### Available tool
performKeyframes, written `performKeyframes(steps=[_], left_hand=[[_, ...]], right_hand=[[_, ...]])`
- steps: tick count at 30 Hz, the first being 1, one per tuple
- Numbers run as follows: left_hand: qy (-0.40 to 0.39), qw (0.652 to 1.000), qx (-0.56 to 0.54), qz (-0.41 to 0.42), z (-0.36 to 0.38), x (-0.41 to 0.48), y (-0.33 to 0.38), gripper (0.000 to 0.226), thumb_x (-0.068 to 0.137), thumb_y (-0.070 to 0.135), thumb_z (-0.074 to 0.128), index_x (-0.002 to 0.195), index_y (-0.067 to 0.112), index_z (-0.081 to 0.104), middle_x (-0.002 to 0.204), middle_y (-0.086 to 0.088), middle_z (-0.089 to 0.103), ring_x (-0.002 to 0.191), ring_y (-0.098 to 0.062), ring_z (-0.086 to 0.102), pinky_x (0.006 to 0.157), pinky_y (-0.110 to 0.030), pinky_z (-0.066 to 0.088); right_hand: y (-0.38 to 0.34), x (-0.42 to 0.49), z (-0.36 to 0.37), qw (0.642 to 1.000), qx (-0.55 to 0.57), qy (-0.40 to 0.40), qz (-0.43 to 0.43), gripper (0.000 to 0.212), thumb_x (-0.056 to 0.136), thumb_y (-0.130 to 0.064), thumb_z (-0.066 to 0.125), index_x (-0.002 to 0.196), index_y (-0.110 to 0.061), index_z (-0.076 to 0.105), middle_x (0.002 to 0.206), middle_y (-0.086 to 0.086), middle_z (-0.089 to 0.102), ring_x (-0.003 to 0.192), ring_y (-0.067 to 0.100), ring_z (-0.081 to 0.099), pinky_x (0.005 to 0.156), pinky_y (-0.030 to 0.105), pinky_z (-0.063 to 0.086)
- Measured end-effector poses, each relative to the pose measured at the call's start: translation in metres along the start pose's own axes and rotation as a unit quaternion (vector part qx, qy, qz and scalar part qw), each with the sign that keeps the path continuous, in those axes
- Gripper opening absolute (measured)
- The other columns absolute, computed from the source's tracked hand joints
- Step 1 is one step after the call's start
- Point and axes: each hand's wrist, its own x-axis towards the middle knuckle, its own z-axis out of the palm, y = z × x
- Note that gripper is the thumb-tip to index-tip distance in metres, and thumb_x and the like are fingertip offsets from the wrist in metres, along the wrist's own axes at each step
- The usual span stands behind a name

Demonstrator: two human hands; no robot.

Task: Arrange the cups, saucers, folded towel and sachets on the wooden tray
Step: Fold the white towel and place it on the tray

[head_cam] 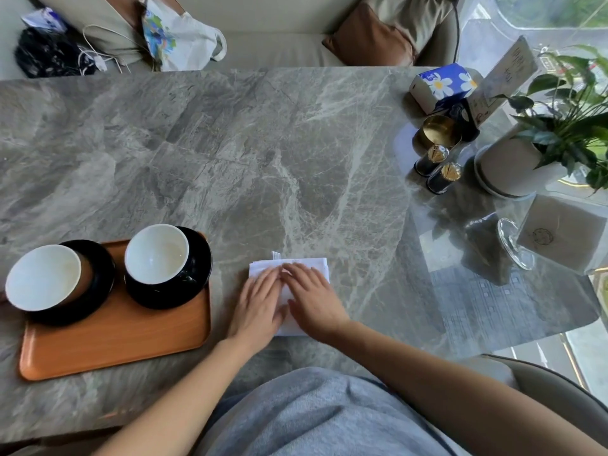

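Both hands are laid flat on a folded white towel point(260, 267), fingers straight and side by side: the left hand point(260, 301) is pressed on its 9 o'clock half, the right hand point(314, 297) on its 3 o'clock half. Nothing is gripped by either hand. The towel is a soft, creased rectangle, set at 6 o'clock on the table point(230, 159), a smooth grey marble slab crossed by pale veins.

1 wooden tray point(131, 337), orange-brown with rounded corners and a low rim, is placed at 8 o'clock, just beside the left hand but not touched by it. 2 glossy black round saucers are set on its far half, the left saucer point(103, 281) and the right saucer point(199, 258), the latter reaching the tray's 3 o'clock edge. 1 round cup with a white inside is seated on each: the left cup point(42, 278) and the right cup point(156, 253).

At 2 o'clock are grouped 1 blue tissue box point(444, 83) printed with white daisies, 1 brass-coloured round tin point(437, 131), 2 small dark jars with gold tops point(431, 159) and 1 leafy plant in a white pot point(513, 166). No sachets can be made out.
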Motion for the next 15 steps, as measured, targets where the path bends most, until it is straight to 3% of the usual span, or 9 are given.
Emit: performKeyframes(steps=[2,3,6,9,12,15], left_hand=[[-0.044,0.998,0.044,-0.018,0.006,-0.002,0.000,0.065,0.090,0.031,0.051,0.146,0.010,0.026,0.156,-0.001,0.019,0.145,-0.021,0.016,0.118,-0.045,0.012],[-0.054,0.996,0.066,-0.023,0.006,-0.004,-0.001,0.064,0.089,0.034,0.051,0.145,0.011,0.029,0.156,0.000,0.018,0.144,-0.021,0.016,0.117,-0.047,0.015],[-0.067,0.992,0.108,-0.020,0.004,-0.006,-0.003,0.060,0.087,0.045,0.042,0.138,0.014,0.044,0.151,-0.003,0.034,0.139,-0.023,0.033,0.107,-0.055,0.031],[-0.087,0.990,0.104,-0.024,0.004,-0.009,-0.011,0.069,0.086,0.055,0.028,0.143,0.017,0.035,0.153,-0.002,0.031,0.140,-0.021,0.029,0.108,-0.056,0.027],[-0.090,0.991,0.097,-0.026,0.006,-0.019,-0.026,0.075,0.086,0.059,0.026,0.147,0.016,0.021,0.156,0.000,0.020,0.145,-0.011,0.010,0.113,-0.053,0.017],[-0.098,0.990,0.095,-0.026,0.004,-0.026,-0.035,0.079,0.085,0.062,0.024,0.147,0.014,0.014,0.157,0.000,0.014,0.143,-0.009,0.005,0.113,-0.054,0.015]], right_hand=[[0.002,-0.006,0.014,0.999,-0.012,-0.053,0.000,0.059,0.098,-0.030,0.035,0.151,-0.014,0.014,0.161,0.003,0.010,0.148,0.021,0.004,0.120,0.043,0.002],[0.006,-0.008,0.017,0.997,-0.033,-0.065,-0.007,0.060,0.100,-0.037,0.029,0.151,-0.015,0.006,0.161,0.002,0.003,0.148,0.021,-0.003,0.120,0.043,-0.003],[0.021,-0.012,0.018,0.985,-0.142,-0.084,-0.046,0.070,0.096,-0.053,0.020,0.151,-0.011,0.006,0.160,0.006,0.003,0.147,0.023,-0.002,0.119,0.051,-0.002],[0.033,-0.018,0.015,0.980,-0.182,-0.079,-0.024,0.076,0.094,-0.059,0.022,0.151,-0.010,0.013,0.159,0.007,0.010,0.147,0.024,0.007,0.116,0.056,0.009],[0.050,-0.029,0.014,0.983,-0.160,-0.085,0.009,0.080,0.092,-0.065,0.017,0.151,-0.016,-0.004,0.159,0.001,-0.007,0.147,0.021,-0.009,0.115,0.054,-0.008],[0.062,-0.034,0.009,0.981,-0.163,-0.107,0.012,0.080,0.091,-0.067,0.015,0.149,-0.019,-0.014,0.158,-0.002,-0.018,0.144,0.017,-0.021,0.116,0.049,-0.014]])
